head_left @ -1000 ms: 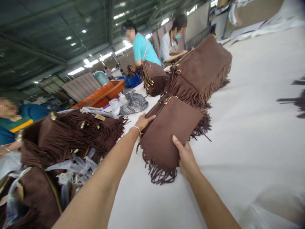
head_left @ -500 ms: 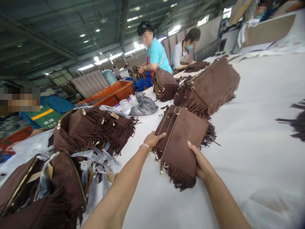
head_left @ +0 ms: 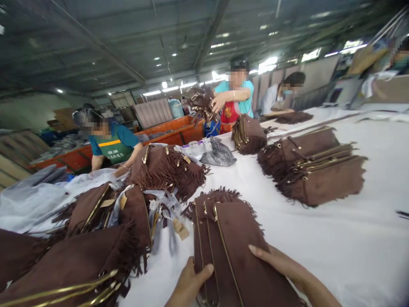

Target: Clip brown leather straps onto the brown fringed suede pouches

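Observation:
A stack of brown suede fringed bags with gold zips lies close in front of me on the white table. My left hand grips the stack's left edge, thumb on top. My right hand clasps the right side, fingers laid over the top bag. The fringe points away from me.
A heap of the same bags with plastic wrap lies at the left. Another stack sits at the right, and a smaller one beyond it. Three people work across the table near orange bins; one lifts bags.
Both hands have pulled the stack toward me and turned it so its fringe points away. The view has tilted and swung left. The person in teal has raised a bundle of bags.

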{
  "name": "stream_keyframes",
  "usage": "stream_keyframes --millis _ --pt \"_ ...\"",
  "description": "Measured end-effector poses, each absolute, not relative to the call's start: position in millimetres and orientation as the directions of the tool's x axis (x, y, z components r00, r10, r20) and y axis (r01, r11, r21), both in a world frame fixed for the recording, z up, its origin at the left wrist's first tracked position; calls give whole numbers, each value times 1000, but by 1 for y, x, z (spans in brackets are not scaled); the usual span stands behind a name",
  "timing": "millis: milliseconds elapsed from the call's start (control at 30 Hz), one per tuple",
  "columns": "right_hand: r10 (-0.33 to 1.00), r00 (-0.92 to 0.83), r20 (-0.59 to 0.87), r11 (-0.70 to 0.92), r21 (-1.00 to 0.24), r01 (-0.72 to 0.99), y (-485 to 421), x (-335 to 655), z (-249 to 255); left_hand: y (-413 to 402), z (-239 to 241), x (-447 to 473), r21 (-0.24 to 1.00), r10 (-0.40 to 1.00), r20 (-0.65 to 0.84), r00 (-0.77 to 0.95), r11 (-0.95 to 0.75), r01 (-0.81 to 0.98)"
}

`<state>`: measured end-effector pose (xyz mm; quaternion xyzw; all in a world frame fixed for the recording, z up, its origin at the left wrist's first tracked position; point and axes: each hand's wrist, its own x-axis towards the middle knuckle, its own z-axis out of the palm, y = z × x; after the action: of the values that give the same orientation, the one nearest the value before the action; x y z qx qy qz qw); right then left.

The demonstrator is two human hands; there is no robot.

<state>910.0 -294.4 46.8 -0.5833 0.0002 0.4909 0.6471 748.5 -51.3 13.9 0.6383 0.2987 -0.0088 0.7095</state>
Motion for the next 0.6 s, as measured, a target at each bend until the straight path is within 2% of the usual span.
stream_keyframes --millis 67,167,367,467,533,600 --pt "657 519 -547 -92 -742 -664 -283 909 49 -44 22 751 878 351 -468 811 285 383" --pt "681 477 -555 -4 -655 -756 -268 909 49 -46 42 762 820 270 -507 819 444 361" --pt "621 326 -713 -130 -504 -854 -261 892 44 -54 50 752 702 200 -587 784 609 370" --pt "579 419 -699 -99 -570 -815 -258 889 59 -50 51 748 621 110 -612 783 680 390" --pt "515 551 -656 -72 -674 -736 -251 888 82 -47 60 750 568 66 -608 791 732 375" --pt "392 752 -531 -19 -821 -570 -238 883 111 -44 74 751 523 48 -620 783 769 367"
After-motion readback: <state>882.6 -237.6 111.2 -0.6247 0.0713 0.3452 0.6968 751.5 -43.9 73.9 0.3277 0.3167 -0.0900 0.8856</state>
